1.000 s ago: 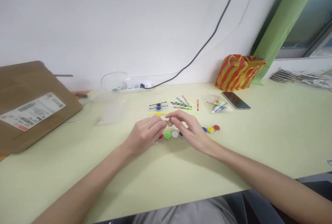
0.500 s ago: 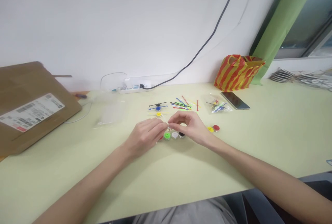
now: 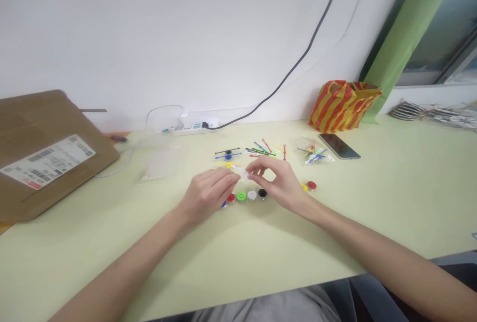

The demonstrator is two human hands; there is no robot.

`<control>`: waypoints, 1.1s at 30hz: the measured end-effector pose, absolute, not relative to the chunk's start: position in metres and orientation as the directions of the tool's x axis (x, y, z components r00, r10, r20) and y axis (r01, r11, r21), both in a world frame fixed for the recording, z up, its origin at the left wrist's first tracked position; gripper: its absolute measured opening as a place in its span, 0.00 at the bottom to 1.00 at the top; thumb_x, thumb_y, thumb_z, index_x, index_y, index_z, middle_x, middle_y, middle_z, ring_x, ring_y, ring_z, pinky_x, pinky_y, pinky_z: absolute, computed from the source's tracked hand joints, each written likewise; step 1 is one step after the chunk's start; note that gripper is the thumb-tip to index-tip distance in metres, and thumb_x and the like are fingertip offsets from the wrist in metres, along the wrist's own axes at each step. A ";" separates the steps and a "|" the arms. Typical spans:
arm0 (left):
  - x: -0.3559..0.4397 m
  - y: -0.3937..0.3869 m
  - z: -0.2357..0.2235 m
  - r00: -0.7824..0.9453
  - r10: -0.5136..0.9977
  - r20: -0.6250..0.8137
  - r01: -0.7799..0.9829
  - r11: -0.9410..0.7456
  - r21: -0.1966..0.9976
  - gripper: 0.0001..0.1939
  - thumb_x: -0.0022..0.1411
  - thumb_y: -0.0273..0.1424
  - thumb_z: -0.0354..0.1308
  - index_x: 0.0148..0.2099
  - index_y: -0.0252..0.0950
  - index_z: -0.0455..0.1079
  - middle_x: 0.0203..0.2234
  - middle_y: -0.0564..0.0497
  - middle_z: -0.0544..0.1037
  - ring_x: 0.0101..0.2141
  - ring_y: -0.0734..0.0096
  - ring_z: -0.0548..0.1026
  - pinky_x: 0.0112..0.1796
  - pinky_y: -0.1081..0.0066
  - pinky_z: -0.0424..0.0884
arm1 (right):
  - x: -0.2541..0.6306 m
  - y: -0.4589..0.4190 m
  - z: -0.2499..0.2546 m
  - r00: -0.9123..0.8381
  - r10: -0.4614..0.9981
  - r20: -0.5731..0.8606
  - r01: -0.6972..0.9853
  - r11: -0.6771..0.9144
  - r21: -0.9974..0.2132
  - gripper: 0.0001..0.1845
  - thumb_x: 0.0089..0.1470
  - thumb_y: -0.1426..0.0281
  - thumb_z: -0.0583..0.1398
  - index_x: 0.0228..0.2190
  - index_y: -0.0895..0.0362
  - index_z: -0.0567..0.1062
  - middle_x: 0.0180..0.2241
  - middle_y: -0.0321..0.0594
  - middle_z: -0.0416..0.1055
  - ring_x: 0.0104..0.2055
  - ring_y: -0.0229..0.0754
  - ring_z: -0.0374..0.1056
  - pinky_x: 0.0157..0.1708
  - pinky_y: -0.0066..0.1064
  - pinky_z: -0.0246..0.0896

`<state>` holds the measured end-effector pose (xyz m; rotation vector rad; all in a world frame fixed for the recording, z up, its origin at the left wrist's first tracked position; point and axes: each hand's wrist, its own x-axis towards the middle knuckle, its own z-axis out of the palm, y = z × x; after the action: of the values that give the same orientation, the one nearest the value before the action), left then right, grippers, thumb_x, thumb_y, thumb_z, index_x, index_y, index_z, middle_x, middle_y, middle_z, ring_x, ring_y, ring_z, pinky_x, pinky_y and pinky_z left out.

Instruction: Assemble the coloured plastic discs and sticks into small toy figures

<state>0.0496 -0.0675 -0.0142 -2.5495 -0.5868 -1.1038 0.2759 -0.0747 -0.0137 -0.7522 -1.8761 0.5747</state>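
Note:
My left hand (image 3: pixel 208 189) and my right hand (image 3: pixel 278 180) meet over the middle of the table, both pinched. A small whitish, see-through piece (image 3: pixel 245 175) shows at my right fingertips; its kind is too blurred to tell. What my left fingertips hold is hidden. Below them stand a red disc (image 3: pixel 231 198), a green disc (image 3: pixel 241 196), a white disc (image 3: pixel 252 195) and a black disc (image 3: pixel 262 193) on clear bases. A blue disc (image 3: pixel 224 204) is partly covered by my left hand. Behind are a black arrow spinner (image 3: pixel 228 152), a blue one (image 3: pixel 228 157) and a yellow one (image 3: pixel 228 165).
Loose coloured arrows (image 3: pixel 263 149) lie behind my right hand, beside a clear bag of arrows (image 3: pixel 316 153) and a phone (image 3: pixel 340 146). A red disc (image 3: pixel 312 186) sits right. Around stand a striped bag (image 3: pixel 341 108), cardboard package (image 3: pixel 55 148) and power strip (image 3: pixel 196 128).
My fingertips have moved slightly apart, and the whitish piece shows more at my right fingers. The red and black discs are more uncovered now. The view has shifted slightly.

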 end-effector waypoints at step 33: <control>0.009 -0.033 -0.025 0.370 0.480 0.796 0.743 -0.667 0.057 0.11 0.69 0.22 0.50 0.43 0.36 0.73 0.36 0.49 0.79 0.37 0.69 0.77 0.36 0.71 0.71 | 0.220 0.058 -0.024 -0.740 0.672 0.018 0.647 0.719 -0.252 0.49 0.65 0.44 0.52 0.73 0.59 0.44 0.73 0.60 0.43 0.75 0.61 0.39 0.69 0.56 0.39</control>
<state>0.0091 -0.0333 -0.0252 -2.3233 -1.0762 -1.1913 0.2199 0.0577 -0.0243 -1.0826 -2.8120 0.3501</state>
